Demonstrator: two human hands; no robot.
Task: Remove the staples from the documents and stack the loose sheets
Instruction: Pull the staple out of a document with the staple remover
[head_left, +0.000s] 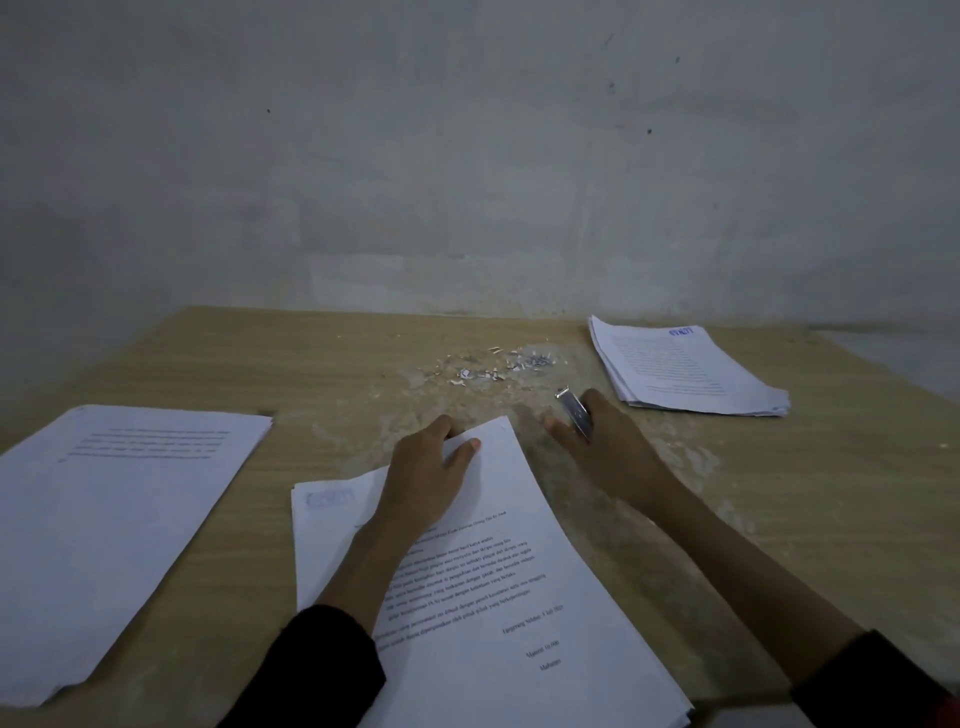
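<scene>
We see a wooden counter (322, 374) against a grey wall (467, 156), dim light. Left hand (426, 473) rests on the near document (493, 597), which lies in front of us at centre, tilted; its fingers (465, 448) are spread and curl over the top right corner of the top sheet, thumb on top, pinching that corner lightly. Printed text is visible on the sheet, with a faint blue mark near its top left.

Right hand (608, 447) sits just right of that document, on or just above the counter, fingers closed around a metal staple remover (575, 413) whose tip pokes out past the hand toward the far side.

Left stack of sheets (104, 530) lies well apart to the left, printed lines near its top. Far right stack (685, 371) is near the wall, blue header on the top page, edges slightly fanned.

Between the hands and the wall, a scatter of pulled staples and paper bits (488, 366) lies on the counter. Black sleeves (322, 670) cover both forearms near the bottom edge.
</scene>
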